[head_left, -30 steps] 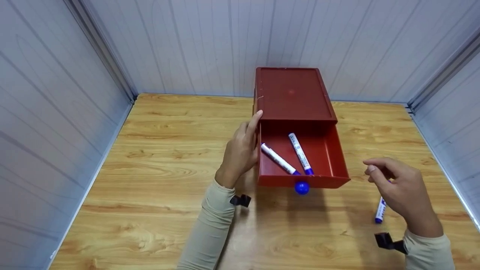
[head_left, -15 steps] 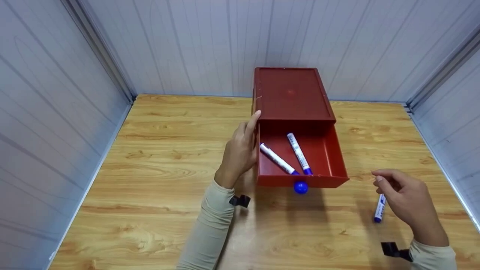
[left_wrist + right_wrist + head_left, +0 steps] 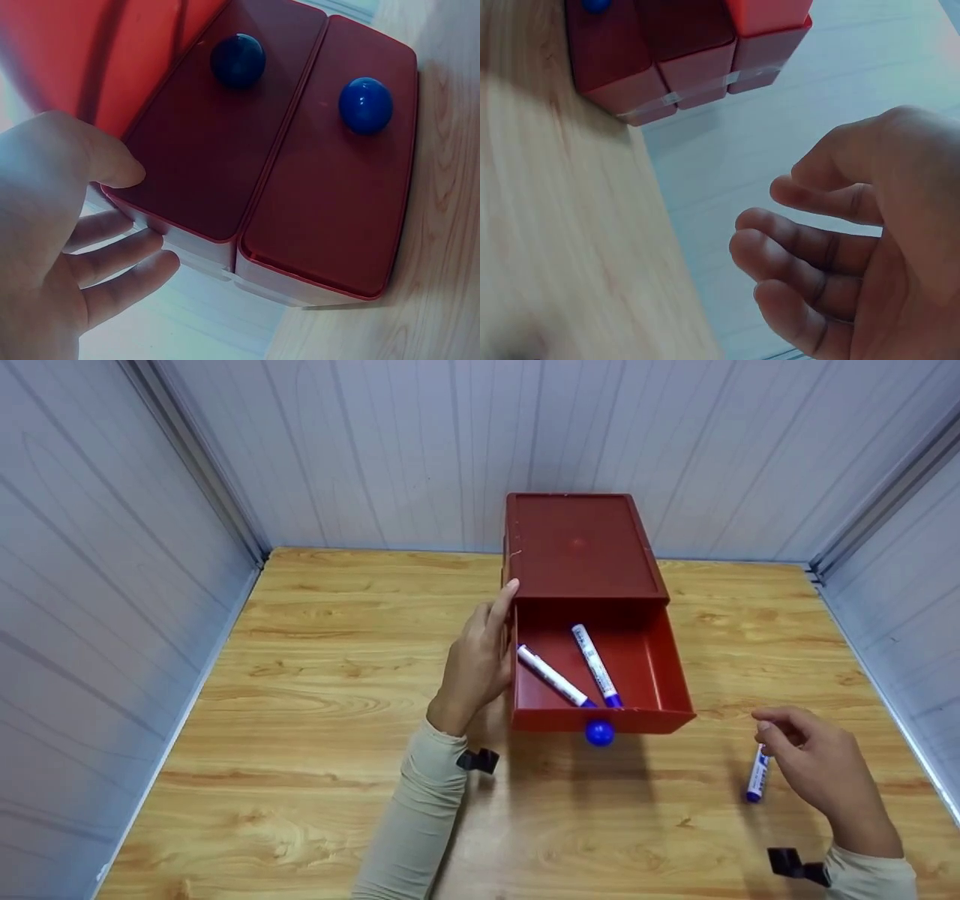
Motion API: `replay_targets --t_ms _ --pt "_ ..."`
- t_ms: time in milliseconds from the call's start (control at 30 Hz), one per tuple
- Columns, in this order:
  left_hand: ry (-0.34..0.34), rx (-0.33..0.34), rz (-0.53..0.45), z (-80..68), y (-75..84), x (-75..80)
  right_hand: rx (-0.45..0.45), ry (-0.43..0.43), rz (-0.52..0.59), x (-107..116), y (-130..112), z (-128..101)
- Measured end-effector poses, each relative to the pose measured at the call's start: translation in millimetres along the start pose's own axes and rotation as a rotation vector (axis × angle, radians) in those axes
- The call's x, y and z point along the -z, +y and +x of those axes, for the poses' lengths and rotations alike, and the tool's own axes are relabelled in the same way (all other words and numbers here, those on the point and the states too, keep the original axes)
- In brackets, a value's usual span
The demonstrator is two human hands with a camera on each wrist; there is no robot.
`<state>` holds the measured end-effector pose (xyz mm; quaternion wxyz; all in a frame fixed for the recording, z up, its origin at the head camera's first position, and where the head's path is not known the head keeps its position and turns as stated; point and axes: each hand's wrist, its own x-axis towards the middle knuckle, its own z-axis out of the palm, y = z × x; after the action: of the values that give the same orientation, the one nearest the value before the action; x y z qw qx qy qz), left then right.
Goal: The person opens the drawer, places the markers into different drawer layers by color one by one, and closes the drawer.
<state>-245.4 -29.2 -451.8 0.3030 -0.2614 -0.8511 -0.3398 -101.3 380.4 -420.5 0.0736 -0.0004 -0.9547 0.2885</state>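
A dark red drawer cabinet (image 3: 576,544) stands on the table with its top drawer (image 3: 641,660) pulled out. Two white-and-blue markers lie inside: one (image 3: 553,675) along the left wall, the other (image 3: 596,666) in the middle. My left hand (image 3: 474,660) holds the cabinet's left front edge. In the left wrist view, its thumb (image 3: 120,165) rests on a lower drawer front and the fingers (image 3: 124,259) lie along the side. Near a third marker (image 3: 757,776) on the table, my right hand (image 3: 817,761) hovers with loosely curled fingers, holding nothing. It hides that marker's far end.
A blue ball knob (image 3: 599,733) sticks out from the drawer front. Below it, two closed drawers carry blue knobs (image 3: 365,106) in the left wrist view. Pale panel walls (image 3: 360,457) enclose the wooden table (image 3: 322,682) at the back and both sides.
My right hand has moved right and toward me, away from the drawer, uncovering more of the table marker. The left hand, cabinet and drawer keep their places.
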Motion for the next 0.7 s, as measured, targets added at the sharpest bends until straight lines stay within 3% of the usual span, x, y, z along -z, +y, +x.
replay_targets --t_ms 367,700 --pt "0.01 0.005 0.001 -0.8 -0.9 0.1 -0.104 -0.09 -0.072 -6 15 3" --pt "0.028 -0.01 0.003 -1.0 -1.5 -2.0 -0.206 -0.248 -0.138 -4 28 6"
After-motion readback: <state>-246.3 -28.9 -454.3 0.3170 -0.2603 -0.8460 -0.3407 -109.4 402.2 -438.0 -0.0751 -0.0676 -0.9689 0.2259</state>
